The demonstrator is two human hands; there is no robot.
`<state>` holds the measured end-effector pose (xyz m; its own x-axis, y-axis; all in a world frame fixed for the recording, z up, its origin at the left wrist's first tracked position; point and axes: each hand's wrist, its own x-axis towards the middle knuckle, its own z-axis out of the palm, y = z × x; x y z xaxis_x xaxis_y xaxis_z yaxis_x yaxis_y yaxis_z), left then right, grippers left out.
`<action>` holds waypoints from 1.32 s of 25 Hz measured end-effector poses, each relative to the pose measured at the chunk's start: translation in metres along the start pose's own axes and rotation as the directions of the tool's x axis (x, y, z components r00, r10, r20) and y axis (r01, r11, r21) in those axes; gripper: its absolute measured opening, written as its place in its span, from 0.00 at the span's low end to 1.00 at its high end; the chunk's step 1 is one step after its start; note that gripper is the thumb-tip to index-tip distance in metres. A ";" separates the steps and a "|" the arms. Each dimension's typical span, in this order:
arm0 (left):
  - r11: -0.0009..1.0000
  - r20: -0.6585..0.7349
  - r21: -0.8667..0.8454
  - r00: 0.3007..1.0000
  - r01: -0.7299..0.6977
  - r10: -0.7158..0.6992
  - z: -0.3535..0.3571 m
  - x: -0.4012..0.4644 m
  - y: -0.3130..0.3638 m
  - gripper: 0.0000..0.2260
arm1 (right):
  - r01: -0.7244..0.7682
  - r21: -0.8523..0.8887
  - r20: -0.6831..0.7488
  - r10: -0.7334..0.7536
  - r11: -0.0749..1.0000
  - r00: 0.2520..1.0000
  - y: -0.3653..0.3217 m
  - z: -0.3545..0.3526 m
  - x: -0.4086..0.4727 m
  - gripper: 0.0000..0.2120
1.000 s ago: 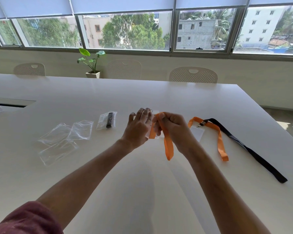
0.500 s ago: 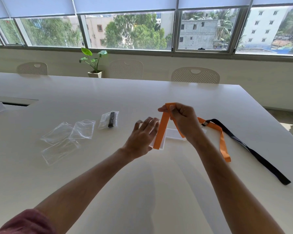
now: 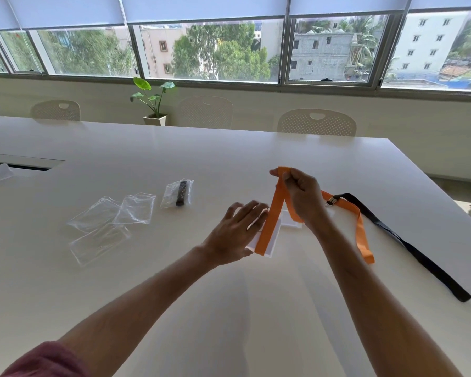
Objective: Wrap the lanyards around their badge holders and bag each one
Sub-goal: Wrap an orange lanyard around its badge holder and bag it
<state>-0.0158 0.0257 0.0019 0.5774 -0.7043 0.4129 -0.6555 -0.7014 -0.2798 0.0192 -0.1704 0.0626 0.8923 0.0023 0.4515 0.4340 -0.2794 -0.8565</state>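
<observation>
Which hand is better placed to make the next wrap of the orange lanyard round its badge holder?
Right hand: it already pinches the orange lanyard taut above the badge holder, which the left hand steadies.

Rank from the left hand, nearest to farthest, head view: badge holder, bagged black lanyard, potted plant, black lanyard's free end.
From the left hand:
1. badge holder: touching it, just to its right.
2. bagged black lanyard: up and to the left, on the table.
3. Potted plant at the far table edge and black lanyard's free end far right: too close to call.
</observation>
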 end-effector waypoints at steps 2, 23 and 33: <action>1.000 -0.011 -0.022 1.000 -0.013 0.013 0.004 -0.004 0.007 0.46 | -0.047 0.031 0.002 0.047 0.998 0.999 0.006 0.000 -0.003 0.12; 0.874 -0.113 -0.378 0.922 0.304 -0.370 -0.018 0.008 0.012 0.49 | -0.462 0.563 0.282 0.366 0.685 0.887 0.045 0.030 -0.045 0.17; 0.764 -0.019 -0.470 0.861 0.441 -0.508 -0.016 0.016 -0.003 0.53 | -0.554 0.686 0.287 0.523 0.473 0.802 0.041 0.034 -0.042 0.08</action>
<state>-0.0120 0.0183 0.0232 0.8213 -0.2480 0.5138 -0.4753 -0.7955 0.3759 0.0041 -0.1491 0.0000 0.9787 0.1317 -0.1576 -0.2037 0.5250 -0.8264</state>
